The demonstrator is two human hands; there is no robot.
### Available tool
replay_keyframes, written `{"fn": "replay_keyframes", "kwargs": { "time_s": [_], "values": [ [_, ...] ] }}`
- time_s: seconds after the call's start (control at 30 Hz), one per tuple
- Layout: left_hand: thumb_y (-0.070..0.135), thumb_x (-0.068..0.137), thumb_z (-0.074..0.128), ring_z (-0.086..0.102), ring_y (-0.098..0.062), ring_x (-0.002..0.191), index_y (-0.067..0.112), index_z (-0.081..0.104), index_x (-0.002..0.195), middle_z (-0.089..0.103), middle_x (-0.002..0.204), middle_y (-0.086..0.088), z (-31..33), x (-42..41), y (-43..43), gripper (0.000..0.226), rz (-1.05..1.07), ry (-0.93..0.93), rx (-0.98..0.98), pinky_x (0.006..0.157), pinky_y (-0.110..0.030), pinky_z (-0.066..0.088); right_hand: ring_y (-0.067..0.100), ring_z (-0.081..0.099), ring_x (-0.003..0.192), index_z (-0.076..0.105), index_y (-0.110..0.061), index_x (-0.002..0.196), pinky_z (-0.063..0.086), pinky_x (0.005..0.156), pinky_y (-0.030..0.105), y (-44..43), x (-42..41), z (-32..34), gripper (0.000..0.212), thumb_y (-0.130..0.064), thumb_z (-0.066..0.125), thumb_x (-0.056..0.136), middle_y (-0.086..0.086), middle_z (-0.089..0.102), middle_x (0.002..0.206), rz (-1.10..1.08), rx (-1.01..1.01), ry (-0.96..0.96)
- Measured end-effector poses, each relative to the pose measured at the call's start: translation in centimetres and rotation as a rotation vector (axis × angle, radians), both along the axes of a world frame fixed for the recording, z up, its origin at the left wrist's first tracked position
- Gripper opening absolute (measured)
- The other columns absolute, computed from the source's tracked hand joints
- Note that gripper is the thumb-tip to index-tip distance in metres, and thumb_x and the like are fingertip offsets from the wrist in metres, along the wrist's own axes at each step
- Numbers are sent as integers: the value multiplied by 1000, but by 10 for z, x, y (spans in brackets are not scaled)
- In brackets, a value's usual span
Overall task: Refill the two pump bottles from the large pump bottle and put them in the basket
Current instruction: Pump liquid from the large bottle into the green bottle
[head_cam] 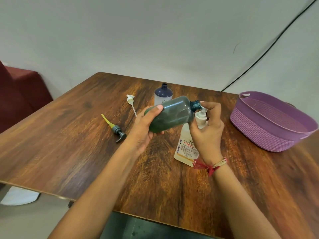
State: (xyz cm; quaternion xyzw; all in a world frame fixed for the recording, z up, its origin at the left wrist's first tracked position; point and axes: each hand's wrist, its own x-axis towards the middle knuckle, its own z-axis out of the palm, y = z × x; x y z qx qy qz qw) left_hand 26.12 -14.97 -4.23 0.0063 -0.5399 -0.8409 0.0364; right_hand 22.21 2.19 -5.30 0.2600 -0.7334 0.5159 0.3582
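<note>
My left hand [144, 128] grips a green-tinted bottle [172, 114], tipped almost sideways with its open blue neck pointing right. That neck sits just above the white pump head [202, 116] of the large labelled bottle [186, 145], which stands on the table. My right hand [209, 128] is wrapped around that pump head and the bottle's neck. A dark blue and white bottle [163, 94] stands uncapped behind them. Two loose pumps lie to the left: a white one [131, 103] and a grey one with a yellow tube [115, 129]. The purple basket [269, 133] sits at the right, with nothing visible in it.
The wooden table [86, 152] ends close in front of me and at the left. A dark red seat [22, 94] stands beyond the left edge. A black cable [269, 49] runs down the wall behind the basket.
</note>
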Motion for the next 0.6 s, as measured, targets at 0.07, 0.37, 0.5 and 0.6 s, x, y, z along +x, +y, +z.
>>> {"fn": "replay_keyframes", "kwargs": {
  "time_s": [0.07,0.37,0.5,0.6],
  "values": [
    [42,74,63,67,-6,75,19,62,100,62,100,-4,2,-1,-2,35,2,10,-13,50,-21,49,-5,59,82,43,-30,106,44,69,6,-1,0,-1,44,-4,69,81,-14,57,93,-28,-11,3],
    [43,72,64,69,-7,72,17,62,103,63,102,-7,6,0,3,40,-36,-26,27,50,-21,50,1,62,92,39,-32,121,48,77,12,2,-1,0,57,-2,68,83,-17,57,106,46,18,-13],
    [43,71,64,68,-7,70,16,62,102,64,100,-6,5,0,2,40,-21,-27,24,48,-20,48,-3,60,87,41,-36,107,45,71,7,4,-4,1,50,-3,69,82,-18,57,97,26,-3,-6],
    [42,72,65,68,-4,70,16,62,98,66,93,-2,8,1,0,37,-9,-25,-1,48,-20,48,-3,60,84,42,-35,106,44,69,7,3,-4,-1,46,-4,68,82,-21,56,95,18,-5,-7]
  ]
}}
